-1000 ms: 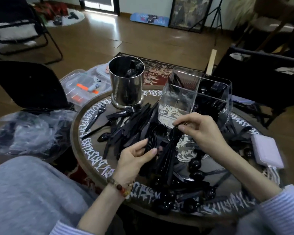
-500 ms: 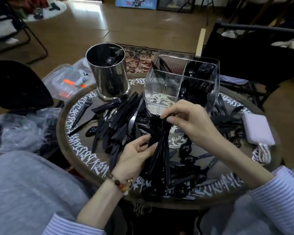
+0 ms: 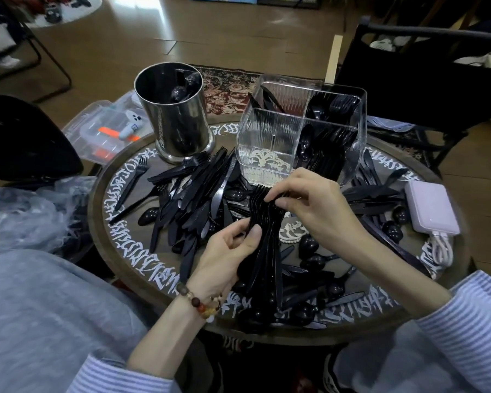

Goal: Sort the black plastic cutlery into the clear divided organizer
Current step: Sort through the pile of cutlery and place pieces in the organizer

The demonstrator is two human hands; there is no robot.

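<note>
A stack of black plastic forks (image 3: 267,222) stands over the middle of the round table (image 3: 119,251). My left hand (image 3: 227,251) grips the stack by its handles from the left. My right hand (image 3: 309,205) pinches the tine end from above. The clear divided organizer (image 3: 267,137) stands just behind my hands; its right compartments hold black forks and spoons, its front left one looks bare. Loose black knives (image 3: 199,194) lie in a heap to the left, and black spoons (image 3: 309,248) lie below my right wrist.
A steel cylinder cup (image 3: 176,120) with a few pieces inside stands at the table's back left. A lilac power bank with a white cable (image 3: 431,208) lies at the right edge. A clear plastic box (image 3: 102,131) and a plastic bag (image 3: 26,217) sit left of the table. A black chair (image 3: 423,80) stands behind.
Both hands have lifted and squared the fork stack, my left hand closing around the handles. The camera has tilted down and nearer to the table.
</note>
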